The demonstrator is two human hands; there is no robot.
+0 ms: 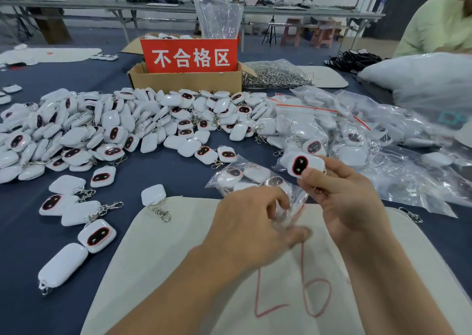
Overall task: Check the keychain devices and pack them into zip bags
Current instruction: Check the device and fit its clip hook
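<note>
Now, right hand (350, 196) pinches device (305, 165), left hand (252, 219) bag (245, 176)

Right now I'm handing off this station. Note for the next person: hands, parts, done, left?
Left hand: pinches the near end of a part-filled bag; fingers blurred.
Right hand: holds one device, dark face up, beside that bag.
Loose pile lies left and centre; filled bags are heaped on the right; box with red sign stands behind.
Done: many bags filled.
Left: probably bag the held device, close the bag, then work through the pile.
</note>
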